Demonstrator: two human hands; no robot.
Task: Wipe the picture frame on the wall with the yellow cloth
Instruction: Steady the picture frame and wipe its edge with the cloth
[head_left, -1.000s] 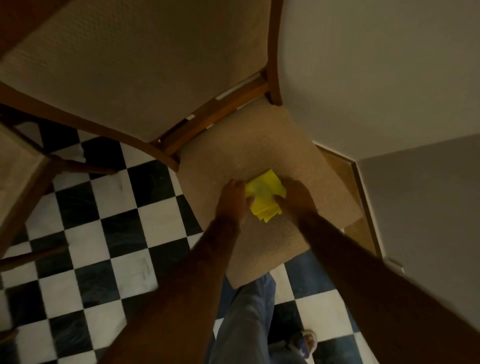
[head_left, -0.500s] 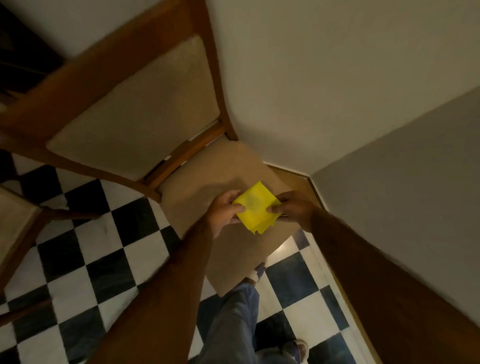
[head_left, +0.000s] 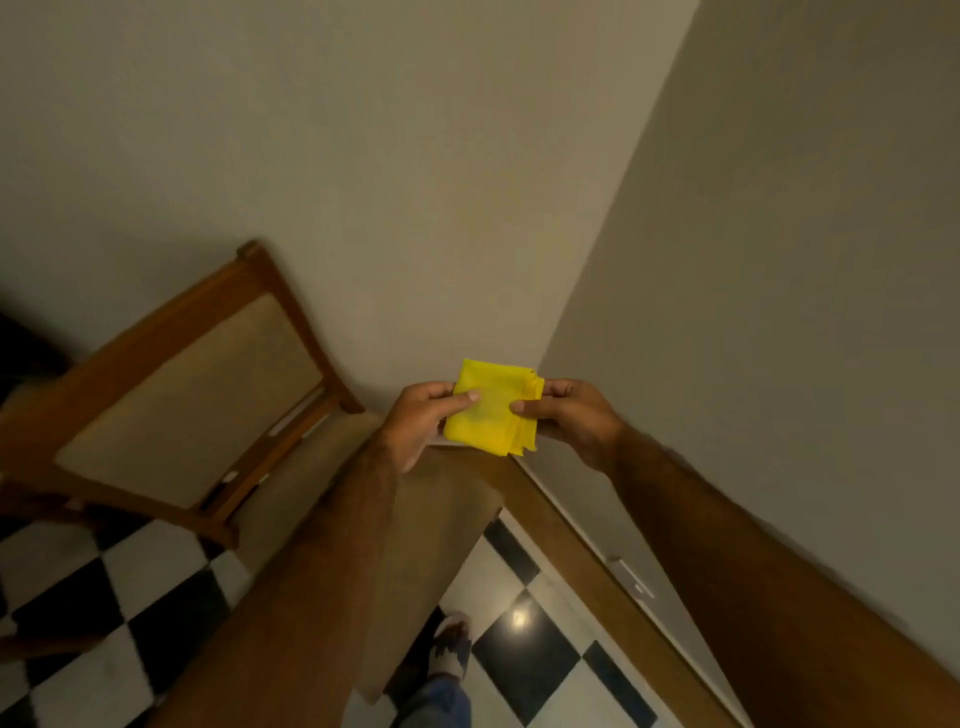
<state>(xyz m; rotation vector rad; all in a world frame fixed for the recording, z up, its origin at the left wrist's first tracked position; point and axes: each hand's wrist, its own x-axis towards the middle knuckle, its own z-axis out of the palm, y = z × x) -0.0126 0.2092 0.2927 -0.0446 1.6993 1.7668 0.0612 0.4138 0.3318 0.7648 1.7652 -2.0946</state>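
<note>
Currently your left hand (head_left: 421, 421) and right hand (head_left: 569, 415) pinch opposite edges of the small folded yellow cloth (head_left: 491, 408), held near the wall corner; soft, light, floppy, best gripped bunched in one palm.

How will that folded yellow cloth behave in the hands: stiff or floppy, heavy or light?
Probably floppy: the yellow cloth has loose layered edges drooping at its lower right corner. Likely light, since the left hand and right hand pinch it with fingertips alone. Its folds may slip open.
</note>
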